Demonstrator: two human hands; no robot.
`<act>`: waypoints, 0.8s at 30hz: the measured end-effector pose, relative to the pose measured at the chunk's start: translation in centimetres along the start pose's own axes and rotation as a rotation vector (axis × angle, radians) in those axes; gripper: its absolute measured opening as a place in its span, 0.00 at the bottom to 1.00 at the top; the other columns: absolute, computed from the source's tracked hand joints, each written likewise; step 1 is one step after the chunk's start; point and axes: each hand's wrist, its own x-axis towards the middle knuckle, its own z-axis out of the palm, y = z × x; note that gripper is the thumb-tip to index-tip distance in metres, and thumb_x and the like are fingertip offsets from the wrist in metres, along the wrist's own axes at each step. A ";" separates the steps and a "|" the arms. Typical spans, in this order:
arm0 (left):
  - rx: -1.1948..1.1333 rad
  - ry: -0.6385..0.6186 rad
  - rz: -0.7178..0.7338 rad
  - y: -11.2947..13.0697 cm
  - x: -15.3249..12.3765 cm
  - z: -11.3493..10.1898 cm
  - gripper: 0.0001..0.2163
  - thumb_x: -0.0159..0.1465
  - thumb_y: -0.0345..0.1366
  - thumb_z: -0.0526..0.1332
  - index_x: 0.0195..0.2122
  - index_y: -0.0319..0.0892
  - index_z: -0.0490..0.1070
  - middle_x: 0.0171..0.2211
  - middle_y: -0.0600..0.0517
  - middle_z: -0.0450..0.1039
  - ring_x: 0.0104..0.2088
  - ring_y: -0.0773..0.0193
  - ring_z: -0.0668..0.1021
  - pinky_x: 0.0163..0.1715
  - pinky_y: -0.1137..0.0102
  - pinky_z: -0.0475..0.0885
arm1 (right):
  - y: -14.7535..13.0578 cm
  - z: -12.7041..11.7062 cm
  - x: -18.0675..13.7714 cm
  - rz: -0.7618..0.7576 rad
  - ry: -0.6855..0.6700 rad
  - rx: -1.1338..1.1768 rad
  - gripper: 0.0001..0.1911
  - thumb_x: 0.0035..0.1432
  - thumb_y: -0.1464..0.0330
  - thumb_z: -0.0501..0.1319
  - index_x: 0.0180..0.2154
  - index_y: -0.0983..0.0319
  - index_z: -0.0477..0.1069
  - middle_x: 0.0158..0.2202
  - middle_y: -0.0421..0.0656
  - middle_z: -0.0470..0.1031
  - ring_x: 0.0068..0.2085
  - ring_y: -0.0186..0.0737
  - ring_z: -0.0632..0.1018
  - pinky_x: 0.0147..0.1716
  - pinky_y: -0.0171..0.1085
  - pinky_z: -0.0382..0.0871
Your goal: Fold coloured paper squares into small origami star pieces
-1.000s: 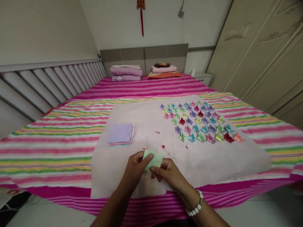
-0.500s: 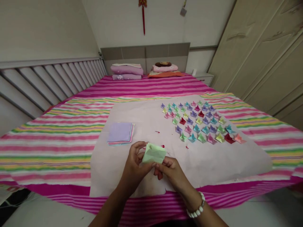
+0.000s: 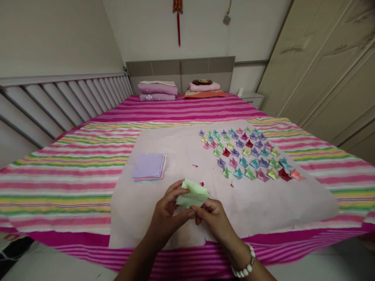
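A pale green piece of origami paper point(image 3: 193, 195), partly folded, is held up between both hands over the big paper sheet point(image 3: 140, 222). My left hand point(image 3: 170, 207) grips its left side, with the index finger laid over the upper edge and the thumb below. My right hand point(image 3: 212, 214) pinches the lower right corner, its thumb meeting the left thumb at the bottom edge. A stack of square papers point(image 3: 149, 167), lilac on top, lies to the left beyond the left hand.
Several rows of small folded paper boats point(image 3: 249, 152) in many colours stand at the right on the sheet. Little red scraps point(image 3: 202, 184) lie just past the hands. Folded bedding point(image 3: 158, 90) sits against the headboard point(image 3: 164, 69); a railing point(image 3: 73, 101) runs along the left.
The left index finger has come over the top of the green paper. Its folded layers have opened somewhat and its upper edge has tilted.
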 end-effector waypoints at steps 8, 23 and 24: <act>0.100 -0.005 -0.023 0.1 0.0 -0.2 0.17 0.53 0.29 0.69 0.45 0.47 0.75 0.61 0.45 0.60 0.59 0.54 0.67 0.51 0.66 0.69 | 0.0 0.0 0.1 -0.017 -0.003 -0.013 0.13 0.46 0.60 0.69 0.22 0.63 0.76 0.18 0.40 0.74 0.19 0.30 0.69 0.19 0.29 0.64; 0.109 -0.022 -0.104 0.8 0.4 0.3 0.06 0.56 0.33 0.66 0.36 0.44 0.79 0.37 0.50 0.76 0.40 0.60 0.77 0.40 0.68 0.73 | -0.5 0.0 -0.2 -0.073 -0.021 -0.076 0.12 0.48 0.61 0.69 0.29 0.63 0.75 0.20 0.36 0.66 0.22 0.29 0.64 0.22 0.30 0.60; 0.113 -0.035 -0.114 1.0 0.4 0.3 0.06 0.56 0.33 0.66 0.36 0.43 0.79 0.38 0.49 0.77 0.41 0.60 0.77 0.42 0.67 0.72 | -0.6 -0.1 -0.2 -0.083 -0.001 -0.058 0.12 0.47 0.61 0.69 0.30 0.63 0.75 0.21 0.36 0.66 0.23 0.30 0.65 0.23 0.30 0.60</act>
